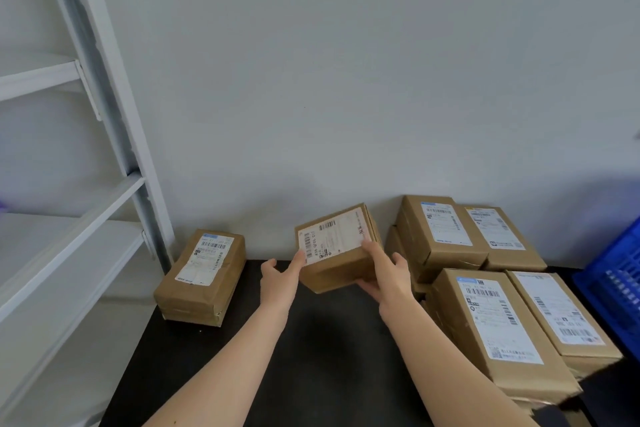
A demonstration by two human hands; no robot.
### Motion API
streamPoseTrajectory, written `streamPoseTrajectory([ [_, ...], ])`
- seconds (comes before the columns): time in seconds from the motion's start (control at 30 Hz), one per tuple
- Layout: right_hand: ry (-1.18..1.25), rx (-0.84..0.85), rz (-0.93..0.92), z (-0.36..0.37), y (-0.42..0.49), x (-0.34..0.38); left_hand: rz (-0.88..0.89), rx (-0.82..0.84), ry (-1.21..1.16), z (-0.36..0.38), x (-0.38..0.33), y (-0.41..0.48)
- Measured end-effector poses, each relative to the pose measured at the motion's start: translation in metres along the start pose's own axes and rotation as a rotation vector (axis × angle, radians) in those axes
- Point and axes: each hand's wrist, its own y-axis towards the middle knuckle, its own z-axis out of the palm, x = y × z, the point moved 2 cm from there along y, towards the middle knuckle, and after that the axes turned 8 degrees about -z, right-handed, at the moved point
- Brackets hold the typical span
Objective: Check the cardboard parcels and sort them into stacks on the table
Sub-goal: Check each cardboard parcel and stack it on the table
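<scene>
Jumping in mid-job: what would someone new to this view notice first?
The held parcel, label up, sits above the black table in mid-frame: the right hand grips its near right side, and the left hand touches its left corner. Next come the labelled parcel stacks crowding the table's right side, and a lone small stack at the left by the white shelving.

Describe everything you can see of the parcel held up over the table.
The held parcel is a small closed box of brown cardboard with a white barcoded label on its top face. It hangs tilted above the black table, near the wall. The right hand grips its right end, thumb on top, fingers beneath; the left hand touches its left edge with straight fingers.
</scene>
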Motion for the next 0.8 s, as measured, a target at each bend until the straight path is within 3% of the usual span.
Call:
streamPoseTrajectory([
  [0.1, 0.119, -0.027, 0.053, -0.002, -0.010, 0.008, -0.187, 0.187, -0.214, 0.016, -0.003, -0.021],
  [0.2, 0.153, 0.010, 0.092, -0.005, -0.021, 0.010, -0.210, 0.379, -0.345, 0.031, -0.006, -0.037],
  [0.37, 0.058, 0.147, 0.079, -0.013, -0.032, 0.015, -0.100, 0.311, -0.526, 0.042, -0.024, -0.045],
  [0.63, -0.081, -0.012, -0.228, -0.061, -0.014, 0.077, -0.005, 0.313, -0.372, 0.076, -0.059, -0.051],
  [0.8, -0.162, 0.064, -0.193, -0.099, 0.009, 0.110, 0.083, 0.411, -0.272, 0.127, -0.089, -0.065],
])
